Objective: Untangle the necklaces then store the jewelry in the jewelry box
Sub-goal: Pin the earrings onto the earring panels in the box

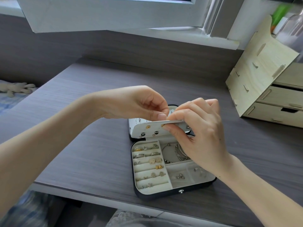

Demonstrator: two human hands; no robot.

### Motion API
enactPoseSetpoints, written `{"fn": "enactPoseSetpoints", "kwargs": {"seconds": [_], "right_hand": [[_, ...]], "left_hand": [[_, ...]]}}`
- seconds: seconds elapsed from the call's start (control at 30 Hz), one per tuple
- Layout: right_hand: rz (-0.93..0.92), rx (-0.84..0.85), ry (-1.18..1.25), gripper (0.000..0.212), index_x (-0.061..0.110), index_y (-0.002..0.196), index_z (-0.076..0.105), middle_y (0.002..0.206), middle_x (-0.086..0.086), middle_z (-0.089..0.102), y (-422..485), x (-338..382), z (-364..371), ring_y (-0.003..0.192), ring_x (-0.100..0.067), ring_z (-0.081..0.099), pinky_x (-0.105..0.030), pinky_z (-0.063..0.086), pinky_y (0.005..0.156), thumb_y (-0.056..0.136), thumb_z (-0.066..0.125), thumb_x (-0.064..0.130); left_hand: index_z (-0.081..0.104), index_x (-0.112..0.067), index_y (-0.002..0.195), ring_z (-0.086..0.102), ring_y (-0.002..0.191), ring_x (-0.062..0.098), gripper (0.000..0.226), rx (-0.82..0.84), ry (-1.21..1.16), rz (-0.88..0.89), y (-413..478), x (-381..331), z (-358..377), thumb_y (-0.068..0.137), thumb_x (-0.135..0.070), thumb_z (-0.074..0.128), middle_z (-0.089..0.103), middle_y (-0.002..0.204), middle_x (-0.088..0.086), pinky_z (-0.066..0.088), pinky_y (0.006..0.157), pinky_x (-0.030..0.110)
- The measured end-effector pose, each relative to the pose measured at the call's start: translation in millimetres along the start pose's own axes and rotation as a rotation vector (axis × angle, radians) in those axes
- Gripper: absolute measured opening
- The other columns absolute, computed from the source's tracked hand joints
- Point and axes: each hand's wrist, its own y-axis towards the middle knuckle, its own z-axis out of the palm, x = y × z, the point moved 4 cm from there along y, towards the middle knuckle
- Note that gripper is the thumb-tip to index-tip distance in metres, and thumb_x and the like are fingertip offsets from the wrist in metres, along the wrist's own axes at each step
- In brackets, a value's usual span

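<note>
Head view: we hold the jewelry box's (164, 196) hinged earring flap (147, 131) up off the lid. Our right hand (201, 128) pinches its edge to steady it, while our left hand (139, 102) pinches at the top edge behind a gold stud (162, 125), likely reaching its post. The black, cream-lined box sits open on the grey wood-grain desk (82, 128), with thin necklaces (137, 120) in the lid and rings (147, 154) in padded rolls.
</note>
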Motion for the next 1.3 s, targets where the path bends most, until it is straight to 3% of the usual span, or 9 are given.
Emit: {"fn": "enactPoseSetpoints", "kwargs": {"seconds": [0.2, 0.4, 0.53, 0.63, 0.73, 0.9, 0.97, 1.13, 1.3], "right_hand": [[-0.006, -0.018, -0.012, 0.024, 0.012, 0.075, 0.070, 0.078, 0.005, 0.068, 2, -1, 3, 0.075, -0.015, 0.055, -0.040, 0.035, 0.069, 0.087, 0.065, 0.032], [-0.005, -0.025, -0.024, 0.025, 0.013, 0.075, 0.070, 0.078, 0.005, 0.067, 2, 0, 6, 0.074, -0.016, 0.056, -0.040, 0.036, 0.069, 0.087, 0.063, 0.034], [0.064, -0.013, -0.029, 0.023, 0.013, 0.081, 0.069, 0.079, 0.005, 0.067, 8, -5, 10, 0.078, -0.017, 0.057, -0.037, 0.036, 0.073, 0.085, 0.065, 0.035], [0.144, -0.006, -0.057, 0.027, 0.011, 0.089, 0.068, 0.082, 0.004, 0.066, 16, -11, 20, 0.080, -0.019, 0.057, -0.034, 0.034, 0.076, 0.081, 0.067, 0.038], [0.195, 0.011, -0.098, 0.031, 0.011, 0.095, 0.066, 0.090, 0.003, 0.067, 20, -16, 29, 0.086, -0.021, 0.059, -0.033, 0.033, 0.083, 0.079, 0.068, 0.037], [0.242, 0.005, -0.141, 0.020, 0.014, 0.101, 0.066, 0.101, 0.002, 0.067, 10, -34, 8, 0.095, -0.018, 0.058, -0.035, 0.035, 0.088, 0.088, 0.059, 0.028], [0.325, 0.067, -0.230, 0.011, 0.017, 0.090, 0.068, 0.090, 0.003, 0.069, -6, -61, -8, 0.084, -0.022, 0.059, -0.037, 0.037, 0.077, 0.086, 0.059, 0.021], [0.498, 0.501, -0.396, 0.003, 0.017, 0.076, 0.074, 0.077, -0.002, 0.071, -59, -119, -29, 0.073, -0.033, 0.061, -0.038, 0.038, 0.069, 0.077, 0.074, 0.014], [0.464, 0.558, -0.507, 0.010, 0.015, 0.071, 0.075, 0.069, -0.004, 0.069, -71, -123, -24, 0.069, -0.032, 0.059, -0.035, 0.037, 0.066, 0.066, 0.083, 0.019]], "left_hand": [[0.065, -0.002, 0.094, 0.053, 0.077, 0.018, 0.034, -0.051, -0.003, 0.005, -5, 2, 1, 0.082, -0.033, 0.059, 0.062, 0.087, 0.025, 0.045, 0.070, 0.029], [0.068, -0.003, 0.089, 0.058, 0.074, 0.012, 0.029, -0.046, -0.028, -0.086, -3, 3, -2, 0.078, -0.029, 0.060, 0.065, 0.081, 0.007, 0.048, 0.067, 0.018], [0.072, -0.014, 0.082, 0.064, 0.070, 0.012, 0.026, -0.166, -0.093, -0.136, -5, -1, -11, 0.080, -0.035, 0.056, 0.070, 0.077, 0.001, 0.049, 0.059, 0.018], [0.071, -0.015, 0.093, 0.068, 0.082, 0.018, 0.039, -0.280, -0.149, -0.113, -14, -4, -17, 0.085, -0.043, 0.045, 0.073, 0.087, 0.004, 0.055, 0.069, 0.024], [0.070, -0.024, 0.096, 0.067, 0.088, 0.015, 0.036, -0.422, -0.003, -0.130, -22, -2, -16, 0.081, -0.051, 0.053, 0.073, 0.090, -0.003, 0.052, 0.075, 0.031], [0.069, -0.022, 0.087, 0.063, 0.075, 0.011, 0.003, -0.625, 0.063, -0.122, -18, 11, -12, 0.085, -0.019, 0.068, 0.069, 0.083, -0.002, 0.048, 0.066, 0.028], [0.069, -0.020, 0.087, 0.063, 0.073, 0.011, 0.006, -0.680, 0.034, -0.137, -14, 17, -12, 0.086, -0.014, 0.066, 0.069, 0.082, -0.001, 0.049, 0.066, 0.031], [0.066, -0.019, 0.083, 0.056, 0.060, 0.002, 0.012, -0.772, -0.094, -0.153, -3, 28, -9, 0.087, -0.008, 0.063, 0.064, 0.076, -0.002, 0.044, 0.055, 0.020], [0.065, -0.020, 0.082, 0.056, 0.053, -0.001, 0.019, -0.844, -0.183, -0.156, 4, 35, -11, 0.084, -0.001, 0.063, 0.063, 0.075, -0.001, 0.044, 0.047, 0.014]]}}
